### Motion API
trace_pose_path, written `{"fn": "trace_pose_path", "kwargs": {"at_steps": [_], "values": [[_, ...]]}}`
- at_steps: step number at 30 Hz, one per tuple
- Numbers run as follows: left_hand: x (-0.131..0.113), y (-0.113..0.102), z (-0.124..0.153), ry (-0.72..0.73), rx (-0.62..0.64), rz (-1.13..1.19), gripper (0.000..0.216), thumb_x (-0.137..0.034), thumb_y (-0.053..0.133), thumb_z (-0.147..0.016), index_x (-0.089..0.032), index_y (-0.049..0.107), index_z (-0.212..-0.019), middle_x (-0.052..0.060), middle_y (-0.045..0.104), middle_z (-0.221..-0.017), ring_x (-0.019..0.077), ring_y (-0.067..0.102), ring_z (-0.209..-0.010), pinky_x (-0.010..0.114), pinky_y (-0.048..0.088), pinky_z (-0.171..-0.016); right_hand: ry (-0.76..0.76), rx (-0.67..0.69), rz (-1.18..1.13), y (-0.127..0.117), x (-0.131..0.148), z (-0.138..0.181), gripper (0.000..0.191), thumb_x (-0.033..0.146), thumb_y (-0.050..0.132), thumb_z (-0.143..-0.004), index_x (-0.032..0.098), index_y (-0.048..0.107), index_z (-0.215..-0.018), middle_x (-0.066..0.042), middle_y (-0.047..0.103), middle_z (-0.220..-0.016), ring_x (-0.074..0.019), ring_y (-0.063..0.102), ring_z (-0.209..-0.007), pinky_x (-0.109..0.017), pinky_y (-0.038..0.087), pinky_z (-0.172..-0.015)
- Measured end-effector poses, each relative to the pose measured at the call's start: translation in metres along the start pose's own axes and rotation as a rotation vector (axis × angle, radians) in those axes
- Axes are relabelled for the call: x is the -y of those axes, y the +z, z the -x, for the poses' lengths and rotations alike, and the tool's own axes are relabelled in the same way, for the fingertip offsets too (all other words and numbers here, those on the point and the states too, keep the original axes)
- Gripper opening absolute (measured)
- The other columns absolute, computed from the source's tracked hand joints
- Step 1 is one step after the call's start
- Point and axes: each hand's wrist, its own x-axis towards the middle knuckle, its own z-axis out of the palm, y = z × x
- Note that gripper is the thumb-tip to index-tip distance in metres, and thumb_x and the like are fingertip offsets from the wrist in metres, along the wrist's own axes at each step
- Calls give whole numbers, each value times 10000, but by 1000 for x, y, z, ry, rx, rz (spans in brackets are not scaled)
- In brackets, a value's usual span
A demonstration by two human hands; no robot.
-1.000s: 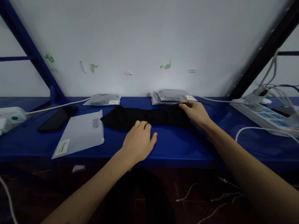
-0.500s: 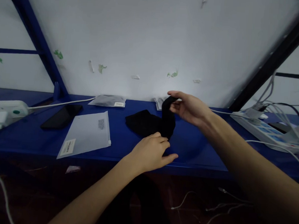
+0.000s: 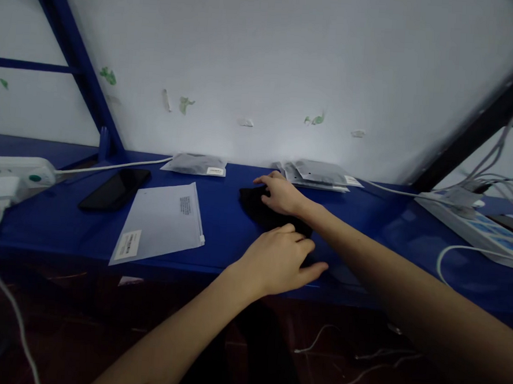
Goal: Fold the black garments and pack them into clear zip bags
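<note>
A black piece of cloth (image 3: 255, 206) lies folded on the blue table, partly covered by both hands; what garment it is I cannot make out. My right hand (image 3: 282, 195) rests on its upper side, fingers stretched to the left and thumb apart. On the cloth's near edge lies my left hand (image 3: 278, 260), its fingertips touching the fabric and its thumb pointing out to the right. To the left, a frosted zip bag (image 3: 161, 221) with a white label lies flat.
A black phone (image 3: 116, 189) and a white power strip (image 3: 18, 169) are on the left. Packed frosted bags (image 3: 193, 164) and several more bags (image 3: 322, 173) lie along the wall. Another power strip (image 3: 476, 225) with cables stands at the right.
My right hand has brought the raised end of the cloth down leftward onto the rest and loosened its pinch. The left hand stays at the near edge. The view has shifted slightly.
</note>
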Motion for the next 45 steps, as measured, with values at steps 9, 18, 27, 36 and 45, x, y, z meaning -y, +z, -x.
{"fn": "trace_pose_path", "kwargs": {"at_steps": [9,18,27,36,45], "values": [[0,-6,1,-40,-84,171,296,-371,617,-918,-200,591,-678,39,650,-709,216,574,-857,331,498,-742,-37,133,179,-27,-46,13,419,286,579,-848,194,692,-1242,-117,708,-1219,-279,653,-1101,-399,481,-963],[1,-4,1,-149,-231,119,342,-300,558,-957,-201,496,-635,0,573,-614,169,541,-681,331,456,-707,-21,-41,58,-24,-78,46,359,484,583,-875,197,720,-1043,-114,738,-1044,-284,668,-967,-430,497,-877],[5,-15,2,-193,-380,-170,220,-260,504,-960,-209,599,-768,47,674,-814,226,566,-862,382,476,-810,37,-96,30,-30,-75,55,280,467,611,-870,202,671,-938,-69,711,-830,-232,631,-752,-362,474,-718],[67,-101,62,-849,-85,-592,512,-588,407,-948,-181,688,-1079,176,697,-1102,425,597,-1075,570,478,-883,74,-41,12,-35,-75,54,323,473,618,-892,197,735,-1011,-120,749,-1014,-295,683,-923,-402,494,-819],[78,-87,45,-639,152,-400,371,-437,489,-881,-209,686,-1098,133,702,-1168,335,647,-1080,467,500,-928,60,25,-40,-42,-77,55,231,375,640,-890,217,739,-1026,-100,755,-1046,-280,690,-962,-403,515,-858]]}}
